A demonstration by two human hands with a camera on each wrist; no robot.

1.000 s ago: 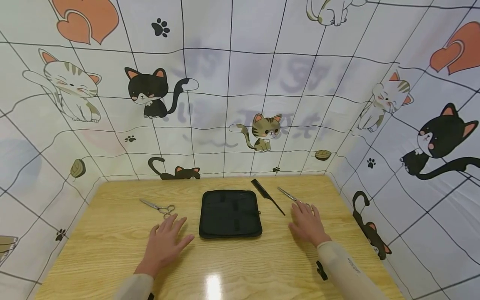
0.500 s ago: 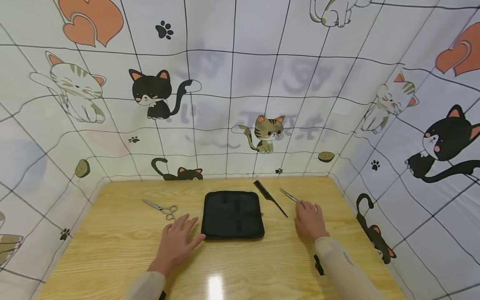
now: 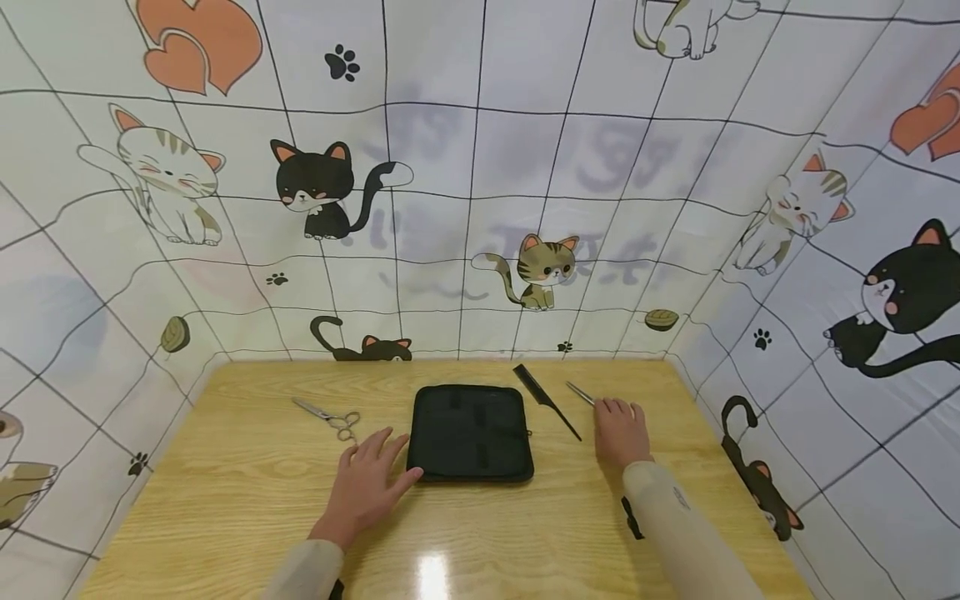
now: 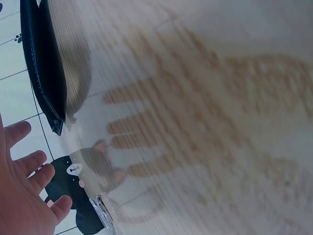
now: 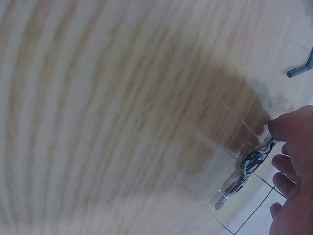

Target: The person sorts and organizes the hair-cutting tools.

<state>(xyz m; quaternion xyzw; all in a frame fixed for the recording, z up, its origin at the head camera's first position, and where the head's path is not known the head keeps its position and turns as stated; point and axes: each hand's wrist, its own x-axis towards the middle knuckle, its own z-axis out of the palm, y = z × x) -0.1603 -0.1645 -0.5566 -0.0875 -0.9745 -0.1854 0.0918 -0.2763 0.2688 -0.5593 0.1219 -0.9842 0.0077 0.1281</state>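
My right hand is at a pair of silver scissors on the right, whose blades poke out beyond the fingertips. In the right wrist view, thumb and curled fingers pinch these scissors close over the table, with the finger loops showing. My left hand hovers with spread fingers by the left edge of a flat black zip case. From the left wrist, that case appears beyond the fingertips. Another pair of silver scissors lies past the left hand.
Between the case and the right hand lies a black tail comb, its thin handle towards me. All of it is on a light wooden table. A white cloth printed with cats walls in the back and sides.
My right hand has drawn its fingers together on the right scissors. The left hand has moved right, from near the left scissors to the case's edge. The view has shifted slightly.
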